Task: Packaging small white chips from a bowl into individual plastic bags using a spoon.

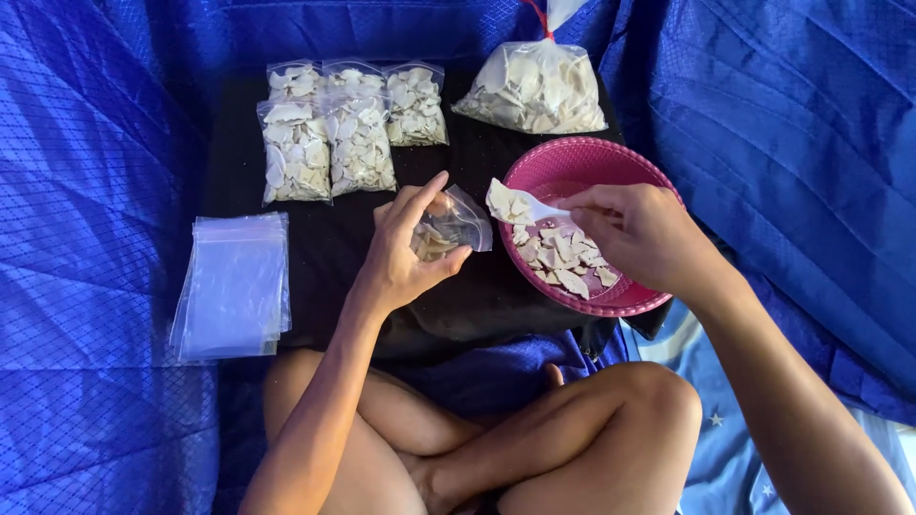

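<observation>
Resting between left fingers [434, 195]: small bag [453, 224]

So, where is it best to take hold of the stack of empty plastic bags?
Grip the stack of empty bags at its near short edge, coming from the person's side. It lies flat on the blue cloth, and that edge looks loose and fanned, so fingers could probably slide under there.

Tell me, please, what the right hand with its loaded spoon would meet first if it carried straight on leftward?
Most likely the small clear bag that the left hand holds open; depth is uncertain.
</observation>
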